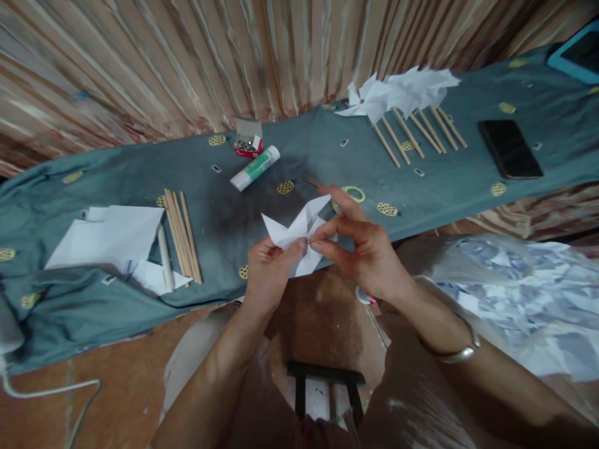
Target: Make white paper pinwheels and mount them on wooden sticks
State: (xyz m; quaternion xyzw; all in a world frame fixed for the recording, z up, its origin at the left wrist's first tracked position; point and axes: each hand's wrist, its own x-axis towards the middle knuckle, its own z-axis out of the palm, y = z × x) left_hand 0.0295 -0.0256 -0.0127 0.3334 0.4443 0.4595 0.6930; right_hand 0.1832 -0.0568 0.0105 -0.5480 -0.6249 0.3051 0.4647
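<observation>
A white folded-paper pinwheel (299,234) is held over the near edge of the cloth-covered table. My left hand (271,268) grips it from the left, with the thumb near its centre. At that centre, the thumb and forefinger of my right hand (360,246) pinch a small pin (308,241), which is too small to see in detail. Beyond my right hand lie scissors (353,193) with pale green handles, partly hidden by the fingers. A glue stick (255,168) and an open red box (248,145) of small metal pieces lie farther back.
Finished paper pinwheels (407,93) on wooden sticks lie at the back right, near a black phone (510,148). Wooden sticks (183,240) and white paper sheets (110,234) are on the left. A clear bag (515,293) of paper scraps is at lower right.
</observation>
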